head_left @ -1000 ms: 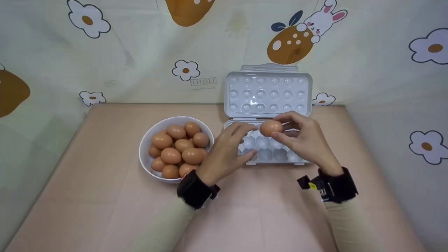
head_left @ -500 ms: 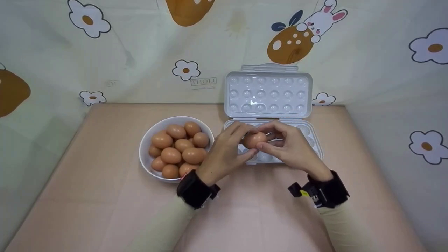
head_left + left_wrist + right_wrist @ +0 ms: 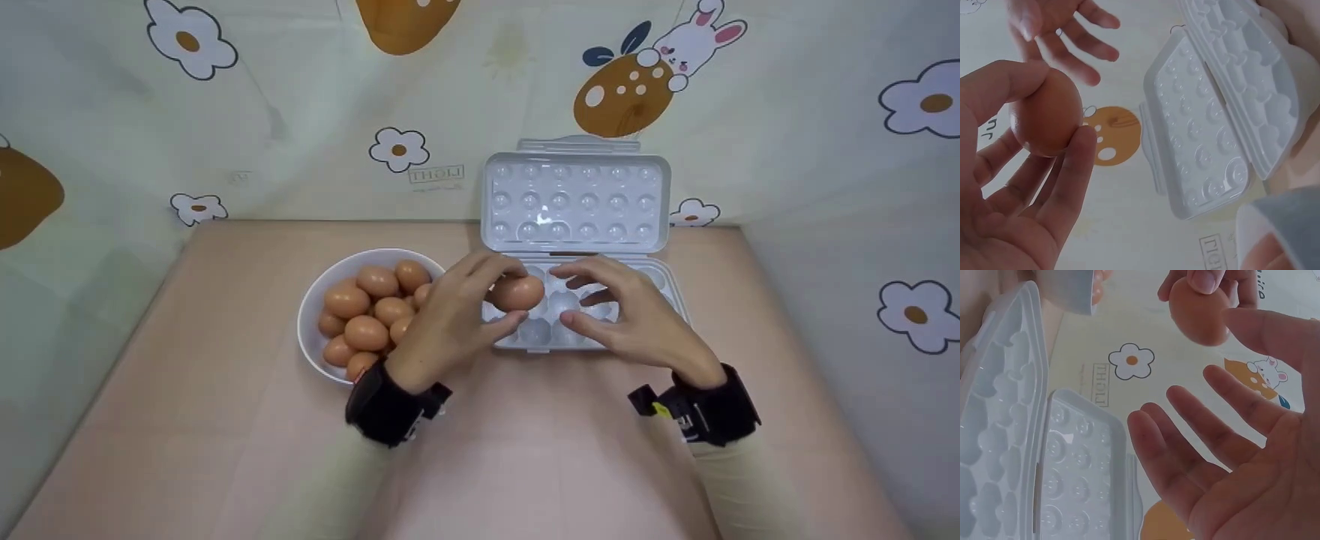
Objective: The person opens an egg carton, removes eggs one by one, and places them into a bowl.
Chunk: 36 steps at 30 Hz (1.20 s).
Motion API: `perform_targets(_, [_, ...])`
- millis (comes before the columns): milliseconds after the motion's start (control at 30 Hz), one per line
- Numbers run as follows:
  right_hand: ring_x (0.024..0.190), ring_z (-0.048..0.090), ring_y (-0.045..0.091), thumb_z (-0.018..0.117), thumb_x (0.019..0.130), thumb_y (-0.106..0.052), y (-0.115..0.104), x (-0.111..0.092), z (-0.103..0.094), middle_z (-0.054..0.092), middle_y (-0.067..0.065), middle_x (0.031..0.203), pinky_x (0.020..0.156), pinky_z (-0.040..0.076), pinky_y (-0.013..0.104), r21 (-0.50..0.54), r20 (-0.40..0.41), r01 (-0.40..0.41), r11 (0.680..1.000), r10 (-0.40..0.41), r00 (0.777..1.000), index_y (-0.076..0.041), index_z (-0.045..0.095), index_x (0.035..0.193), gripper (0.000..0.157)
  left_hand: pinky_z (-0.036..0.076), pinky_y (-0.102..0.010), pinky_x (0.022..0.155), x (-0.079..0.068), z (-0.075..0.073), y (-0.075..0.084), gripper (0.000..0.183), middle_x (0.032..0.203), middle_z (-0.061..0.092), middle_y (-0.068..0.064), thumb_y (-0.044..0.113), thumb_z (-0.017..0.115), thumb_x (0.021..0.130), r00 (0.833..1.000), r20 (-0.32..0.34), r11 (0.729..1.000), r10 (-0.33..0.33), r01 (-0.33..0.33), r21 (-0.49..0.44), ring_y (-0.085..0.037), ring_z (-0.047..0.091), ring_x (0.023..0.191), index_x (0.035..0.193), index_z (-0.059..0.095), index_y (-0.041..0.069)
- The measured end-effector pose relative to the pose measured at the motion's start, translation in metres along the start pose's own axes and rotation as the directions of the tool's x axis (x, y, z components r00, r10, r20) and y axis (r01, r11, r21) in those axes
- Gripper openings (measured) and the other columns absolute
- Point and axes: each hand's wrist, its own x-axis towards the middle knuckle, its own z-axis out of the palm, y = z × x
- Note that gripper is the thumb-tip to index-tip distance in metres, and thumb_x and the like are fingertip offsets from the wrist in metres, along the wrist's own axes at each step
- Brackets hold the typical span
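Note:
A brown egg (image 3: 520, 293) is pinched between the thumb and fingers of my left hand (image 3: 450, 319), held above the left part of a white plastic egg box (image 3: 538, 349). In the left wrist view the same egg (image 3: 1047, 115) shows whole between thumb and fingertips. My right hand (image 3: 637, 319) hovers over the box to the right of the egg, fingers spread and apart from it, holding nothing. In the right wrist view, the right hand's fingers (image 3: 1185, 439) are loosely extended. The box's lid (image 3: 576, 202) stands raised at the back. The hands hide part of the cups.
A white bowl (image 3: 305, 341) of several brown eggs (image 3: 366, 333) stands left of the box, partly behind my left hand. The peach-coloured tabletop (image 3: 495, 450) ends at a printed cloth backdrop (image 3: 300, 112).
The right hand carried the egg left to the left hand, which took it. My right hand then let go and opened, and the left hand drew back leftward with the egg.

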Motion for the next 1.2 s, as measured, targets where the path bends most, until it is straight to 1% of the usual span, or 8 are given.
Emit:
perform_targets(100, [0.121, 0.064, 0.02, 0.081, 0.094, -0.015, 0.0, 0.0, -0.001, 0.065, 0.0, 0.14, 0.095, 0.06, 0.039, -0.028, -0.004, 0.015, 0.999, -0.015, 1.0, -0.014, 0.066, 0.141, 0.049, 0.057, -0.023, 0.089, -0.004, -0.017, -0.001, 0.038, 0.119, 0.066, -0.003, 0.014, 0.086, 0.09, 1.0, -0.015, 1.0, -0.021, 0.021, -0.002, -0.014, 0.064, 0.104, 0.123, 0.067, 0.011])
perform_targets(233, [0.127, 0.059, 0.015, 0.081, 0.093, -0.015, -0.001, 0.001, -0.001, 0.064, -0.004, 0.142, 0.098, 0.057, 0.041, -0.088, -0.017, 0.018, 0.996, -0.02, 1.0, -0.018, 0.066, 0.141, 0.05, 0.057, -0.023, 0.084, -0.016, -0.044, -0.007, 0.039, 0.119, 0.066, -0.003, 0.012, 0.085, 0.09, 0.999, -0.024, 0.999, -0.036, 0.037, 0.031, -0.014, 0.064, 0.102, 0.124, 0.068, 0.01])
perform_targets(400, [0.131, 0.056, 0.018, 0.082, 0.092, -0.014, -0.001, 0.001, -0.001, 0.063, -0.002, 0.141, 0.1, 0.054, 0.044, -0.177, -0.035, 0.014, 0.984, -0.02, 0.999, -0.018, 0.066, 0.141, 0.051, 0.058, -0.032, 0.08, -0.032, -0.073, -0.024, 0.04, 0.116, 0.067, -0.006, 0.012, 0.088, 0.085, 0.999, -0.017, 0.993, -0.045, 0.047, 0.106, -0.018, 0.065, 0.098, 0.119, 0.068, 0.008])
perform_targets(500, [0.134, 0.055, 0.021, 0.082, 0.092, -0.014, 0.001, 0.001, -0.002, 0.062, 0.001, 0.141, 0.106, 0.051, 0.045, -0.215, -0.038, 0.012, 0.976, -0.021, 0.999, -0.016, 0.066, 0.141, 0.052, 0.057, -0.036, 0.079, -0.043, -0.089, -0.037, 0.041, 0.115, 0.067, -0.006, 0.011, 0.09, 0.084, 0.996, 0.008, 0.986, -0.084, 0.082, 0.144, -0.019, 0.064, 0.096, 0.119, 0.068, 0.009])
perform_targets(667, [0.136, 0.054, 0.024, 0.082, 0.092, -0.014, 0.005, -0.001, -0.003, 0.061, 0.003, 0.142, 0.114, 0.046, 0.046, -0.248, -0.041, -0.001, 0.969, -0.01, 0.999, -0.015, 0.066, 0.141, 0.052, 0.056, -0.038, 0.075, -0.061, -0.112, -0.058, 0.04, 0.111, 0.066, -0.007, 0.007, 0.09, 0.083, 0.987, 0.085, 0.971, -0.137, 0.117, 0.208, -0.021, 0.063, 0.091, 0.117, 0.069, 0.007])
perform_targets(767, [0.136, 0.053, 0.027, 0.082, 0.092, -0.014, 0.008, -0.002, -0.004, 0.06, 0.005, 0.143, 0.114, 0.045, 0.049, -0.281, -0.049, -0.018, 0.96, 0.004, 0.999, -0.015, 0.065, 0.142, 0.053, 0.056, -0.04, 0.074, -0.072, -0.124, -0.069, 0.041, 0.109, 0.067, -0.008, 0.004, 0.09, 0.081, 0.981, 0.129, 0.963, -0.142, 0.107, 0.247, -0.021, 0.063, 0.09, 0.116, 0.069, 0.006])
perform_targets(933, [0.139, 0.05, 0.03, 0.082, 0.091, -0.015, 0.012, -0.003, -0.004, 0.058, 0.009, 0.145, 0.114, 0.043, 0.053, -0.331, -0.057, -0.051, 0.942, 0.034, 0.998, -0.014, 0.064, 0.144, 0.057, 0.055, -0.039, 0.073, -0.086, -0.139, -0.084, 0.043, 0.1, 0.066, -0.005, 0.0, 0.091, 0.076, 0.971, 0.186, 0.954, -0.148, 0.09, 0.286, -0.018, 0.061, 0.085, 0.113, 0.069, 0.007])
perform_targets(1200, [0.141, 0.048, 0.031, 0.082, 0.092, -0.017, 0.014, -0.002, -0.003, 0.056, 0.009, 0.148, 0.115, 0.043, 0.053, -0.33, -0.032, -0.043, 0.943, 0.034, 0.999, -0.013, 0.062, 0.146, 0.058, 0.057, -0.042, 0.077, -0.096, -0.146, -0.097, 0.043, 0.103, 0.068, -0.005, 0.004, 0.092, 0.077, 0.938, 0.285, 0.954, -0.198, 0.117, 0.276, -0.02, 0.064, 0.091, 0.115, 0.07, 0.008])
